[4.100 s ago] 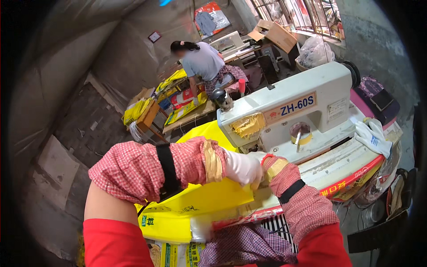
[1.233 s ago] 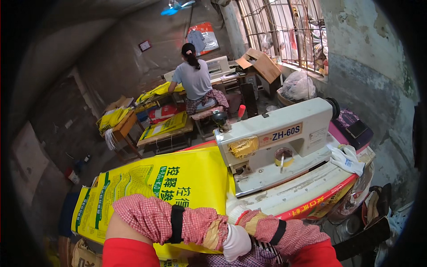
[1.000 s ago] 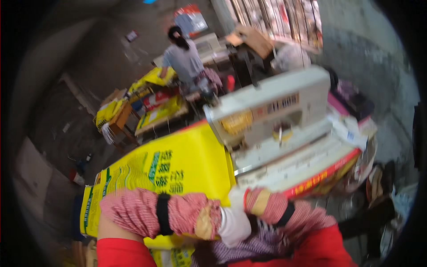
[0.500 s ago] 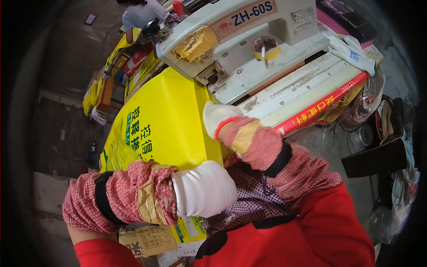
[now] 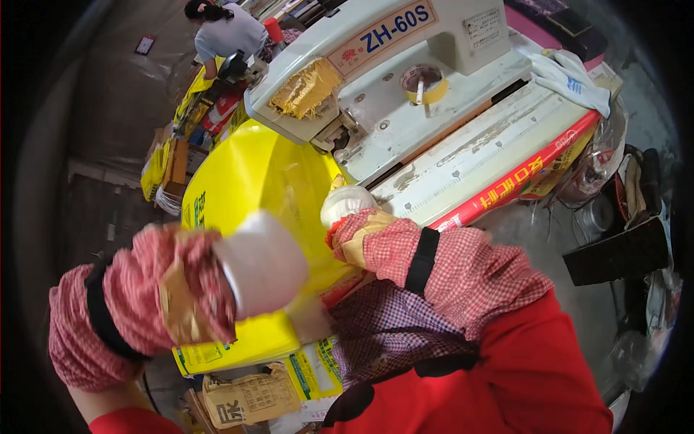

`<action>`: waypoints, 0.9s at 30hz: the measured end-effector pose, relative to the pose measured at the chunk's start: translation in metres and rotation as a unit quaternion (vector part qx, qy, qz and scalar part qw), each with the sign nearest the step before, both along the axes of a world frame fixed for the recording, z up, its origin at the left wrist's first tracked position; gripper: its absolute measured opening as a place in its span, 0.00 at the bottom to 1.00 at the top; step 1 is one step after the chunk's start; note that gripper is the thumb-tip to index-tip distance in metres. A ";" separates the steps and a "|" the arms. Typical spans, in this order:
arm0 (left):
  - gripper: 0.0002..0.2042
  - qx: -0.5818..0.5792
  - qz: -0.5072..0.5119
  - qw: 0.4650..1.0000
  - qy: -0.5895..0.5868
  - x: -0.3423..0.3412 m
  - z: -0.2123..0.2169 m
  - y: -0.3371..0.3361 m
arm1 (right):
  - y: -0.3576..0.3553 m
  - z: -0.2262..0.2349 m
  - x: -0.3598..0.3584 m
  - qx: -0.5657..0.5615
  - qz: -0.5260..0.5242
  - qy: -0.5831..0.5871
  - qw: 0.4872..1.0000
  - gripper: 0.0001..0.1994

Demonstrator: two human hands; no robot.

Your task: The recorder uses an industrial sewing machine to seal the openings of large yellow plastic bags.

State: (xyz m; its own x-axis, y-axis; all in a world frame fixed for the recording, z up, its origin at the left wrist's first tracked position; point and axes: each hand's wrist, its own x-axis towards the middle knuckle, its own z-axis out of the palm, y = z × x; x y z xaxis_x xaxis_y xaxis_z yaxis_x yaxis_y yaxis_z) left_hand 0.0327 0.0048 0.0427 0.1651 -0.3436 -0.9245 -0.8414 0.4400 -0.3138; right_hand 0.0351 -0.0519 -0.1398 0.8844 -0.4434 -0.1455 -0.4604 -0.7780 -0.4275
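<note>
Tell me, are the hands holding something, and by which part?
Both gloved hands are on the yellow bag: the right hand at its edge near the sewing machine, the left hand lower down; actual grip unclear.

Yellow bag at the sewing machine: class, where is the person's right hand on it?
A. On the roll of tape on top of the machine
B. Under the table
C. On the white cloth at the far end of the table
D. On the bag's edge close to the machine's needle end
D: the gloved right hand rests on the yellow bag just below the head of the sewing machine.
</note>
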 end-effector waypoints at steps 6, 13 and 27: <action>0.04 -0.091 -0.149 0.956 0.237 -0.026 -0.040 0.023 | -0.008 -0.059 0.030 0.032 0.246 -0.293 0.923 0.11; 0.03 -0.084 -0.063 0.994 0.026 -0.004 0.004 0.022 | -0.013 -0.112 0.073 0.155 0.381 -0.438 0.799 0.13; 0.03 0.017 -0.194 0.959 0.204 -0.054 -0.028 0.014 | -0.006 -0.155 0.088 0.851 0.213 -0.460 0.137 0.12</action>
